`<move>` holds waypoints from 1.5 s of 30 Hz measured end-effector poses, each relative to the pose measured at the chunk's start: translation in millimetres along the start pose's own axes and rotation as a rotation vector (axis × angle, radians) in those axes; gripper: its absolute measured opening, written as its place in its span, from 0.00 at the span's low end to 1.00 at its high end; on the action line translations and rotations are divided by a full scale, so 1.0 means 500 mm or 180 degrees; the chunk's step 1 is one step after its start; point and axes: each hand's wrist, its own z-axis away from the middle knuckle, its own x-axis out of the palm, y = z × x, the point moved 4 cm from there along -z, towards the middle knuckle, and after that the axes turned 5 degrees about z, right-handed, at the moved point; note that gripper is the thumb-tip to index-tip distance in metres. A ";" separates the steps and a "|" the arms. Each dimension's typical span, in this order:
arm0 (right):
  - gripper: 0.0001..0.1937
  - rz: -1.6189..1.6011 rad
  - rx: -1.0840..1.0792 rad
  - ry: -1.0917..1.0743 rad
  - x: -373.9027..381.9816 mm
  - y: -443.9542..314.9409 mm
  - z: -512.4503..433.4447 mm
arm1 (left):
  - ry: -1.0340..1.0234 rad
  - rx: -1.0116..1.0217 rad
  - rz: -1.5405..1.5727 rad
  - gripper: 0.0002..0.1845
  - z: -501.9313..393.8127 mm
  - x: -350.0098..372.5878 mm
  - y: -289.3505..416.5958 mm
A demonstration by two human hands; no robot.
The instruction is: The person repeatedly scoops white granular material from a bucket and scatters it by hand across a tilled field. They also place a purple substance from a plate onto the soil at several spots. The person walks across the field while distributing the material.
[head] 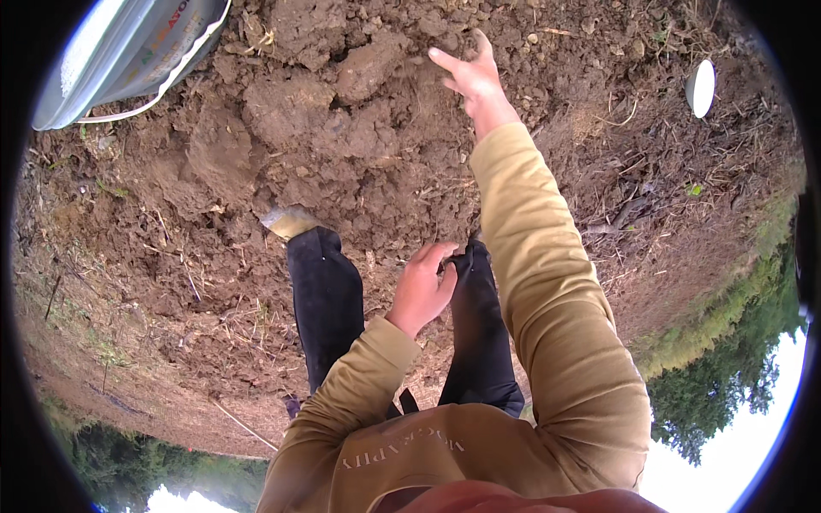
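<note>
My right hand (471, 77) reaches far forward over loose brown soil (288, 115), its fingers spread and nothing seen in its grasp. Clods lie just to its left, one of them a large rounded clod (372, 67). Close to my body, my left hand (423, 288) is bent inward beside the knee of my right black trouser leg (478, 301). Its thumb stands apart from the curled fingers. Whether something small lies under those fingers is hidden.
A grey plastic bucket (154, 58) with printing and a white handle stands at the upper left, white material visible inside. On the right a small white cup (702, 88) lies on the ground. My light-coloured left shoe (288, 221) presses into soil. Dry stalks (622, 218) litter the right side.
</note>
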 end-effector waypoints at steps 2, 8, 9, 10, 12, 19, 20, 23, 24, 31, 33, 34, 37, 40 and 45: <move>0.41 0.0047 -0.0107 0.0172 -0.043 -0.008 0.002 | 0.0038 0.0062 -0.0160 0.13 -0.011 -0.014 0.010; 0.33 0.3722 -0.1632 0.0946 -0.163 -0.005 -0.108 | -0.0064 0.0081 -0.0122 0.13 0.004 -0.013 0.018; 0.34 0.4248 -0.1282 0.0928 -0.147 -0.001 -0.122 | -0.0087 0.0033 -0.0091 0.13 0.003 -0.014 0.015; 0.36 0.4690 -0.0916 0.0708 -0.117 0.007 -0.114 | -0.0053 -0.0018 -0.0048 0.13 0.004 -0.016 0.012; 0.35 0.4023 -0.0312 0.0654 -0.079 0.024 -0.106 | -0.0068 -0.0024 -0.0036 0.13 0.000 -0.020 0.018; 0.37 0.1152 -0.0932 -0.0391 -0.053 0.067 -0.012 | 0.0038 -0.0063 0.0092 0.12 -0.012 -0.018 0.025; 0.36 0.1292 -0.1032 -0.0154 -0.072 0.060 -0.014 | 0.0056 -0.0060 0.0102 0.12 -0.012 -0.017 0.025; 0.27 0.0886 -0.1135 0.0376 -0.145 0.077 -0.024 | 0.0055 0.0018 0.0092 0.13 -0.008 -0.016 0.022; 0.20 0.1079 -0.0951 0.0784 -0.169 0.077 -0.014 | 0.0046 0.0065 0.0062 0.13 -0.008 -0.015 0.023; 0.13 0.0762 -0.1235 -0.0757 -0.157 0.042 0.090 | 0.0127 0.0188 0.0058 0.13 -0.016 -0.048 0.054; 0.14 0.1225 -0.1784 -0.0859 -0.139 -0.049 0.124 | 0.0179 0.0221 0.0088 0.13 -0.013 -0.058 0.065; 0.15 0.1084 -0.1927 -0.0945 -0.119 -0.104 0.143 | 0.0221 0.0239 0.0142 0.13 -0.011 -0.062 0.066; 0.18 0.0967 -0.2484 -0.0909 -0.016 -0.257 0.204 | 0.0359 0.0403 0.0215 0.13 -0.007 -0.075 0.080; 0.17 0.2792 -0.4193 -0.0199 0.152 -0.369 0.295 | 0.0367 0.0379 0.0153 0.14 -0.010 -0.083 0.082; 0.17 0.4416 -0.5424 0.0328 0.350 -0.366 0.280 | 0.0380 0.0416 0.0263 0.14 -0.014 -0.125 0.113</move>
